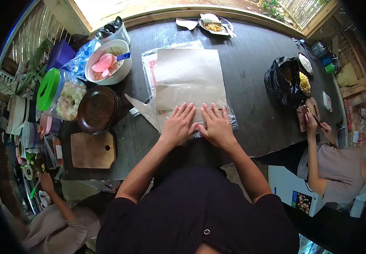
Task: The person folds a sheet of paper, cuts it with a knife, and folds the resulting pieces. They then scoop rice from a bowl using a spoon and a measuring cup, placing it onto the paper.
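Observation:
A stack of light brown paper sheets [189, 67] lies in the middle of the dark table, with a crease or folded band [191, 96] across its near part. My left hand [178, 125] rests flat on the near edge of the paper, fingers stretched out. Beside it, my right hand [216, 125] is also pressed flat with its fingers apart; the two thumbs almost meet. Clear plastic wrapping with red print [152, 70] shows beneath the sheets. Left of my hands are a pointed piece of brown paper [144, 111] and fork tines [134, 111].
At left stand a white tub [125, 72] with a pink scoop [102, 63], stacked brown plates [96, 108], a cutting board [90, 150] and a green-lidded jar [48, 89]. A food plate [214, 33] sits far off. Right, a person cuts beside a black bag [281, 82]; another person works lower left.

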`<state>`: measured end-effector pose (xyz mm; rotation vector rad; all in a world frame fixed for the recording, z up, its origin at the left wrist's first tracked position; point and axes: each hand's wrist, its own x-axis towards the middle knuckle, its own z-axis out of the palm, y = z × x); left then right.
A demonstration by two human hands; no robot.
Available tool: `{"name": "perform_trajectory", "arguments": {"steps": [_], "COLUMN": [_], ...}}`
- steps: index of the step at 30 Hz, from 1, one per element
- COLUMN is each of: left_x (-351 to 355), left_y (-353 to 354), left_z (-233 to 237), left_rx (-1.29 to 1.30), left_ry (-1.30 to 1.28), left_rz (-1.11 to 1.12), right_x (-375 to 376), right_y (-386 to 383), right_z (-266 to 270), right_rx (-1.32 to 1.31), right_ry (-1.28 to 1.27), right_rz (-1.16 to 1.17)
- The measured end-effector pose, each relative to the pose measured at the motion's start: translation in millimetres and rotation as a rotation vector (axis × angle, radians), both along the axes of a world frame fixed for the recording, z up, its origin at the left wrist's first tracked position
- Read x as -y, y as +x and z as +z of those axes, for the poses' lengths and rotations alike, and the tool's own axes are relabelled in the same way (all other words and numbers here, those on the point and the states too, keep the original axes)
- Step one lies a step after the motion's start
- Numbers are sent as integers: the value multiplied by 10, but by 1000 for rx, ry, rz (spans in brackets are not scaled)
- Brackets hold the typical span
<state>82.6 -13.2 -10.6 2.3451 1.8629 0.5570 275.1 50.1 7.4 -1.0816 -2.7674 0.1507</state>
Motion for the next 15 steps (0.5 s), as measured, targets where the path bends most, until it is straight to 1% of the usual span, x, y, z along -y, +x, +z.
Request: {"name": "perform_trajectory", "arguments": {"steps": [7, 8, 10, 11, 12, 13, 15], "left_x": [380, 419, 471, 439, 404, 356, 275], "left_y": [-617, -633, -642, -598, -525, -432, -230], "left_z": [175, 175, 184, 173, 178, 186, 166], "left_rx": [-166, -168, -265, -272, -272, -210, -119], "left_ry": [-92, -88, -53, -40, -40, -15, -6], "left_rz": [288, 296, 317, 316, 320, 277, 190], "right_x": [-40, -45, -45, -48, -38, -19, 34], "right_y": [302, 297, 230, 170, 84, -11, -206], "right_z": [132, 150, 177, 198, 231, 209, 108], "right_rx": [112, 147, 128, 113, 97, 98, -66], "right_ry": [59, 55, 58, 53, 48, 50, 104], "right_rz": [-151, -193, -183, -164, -146, -144, 28]}}
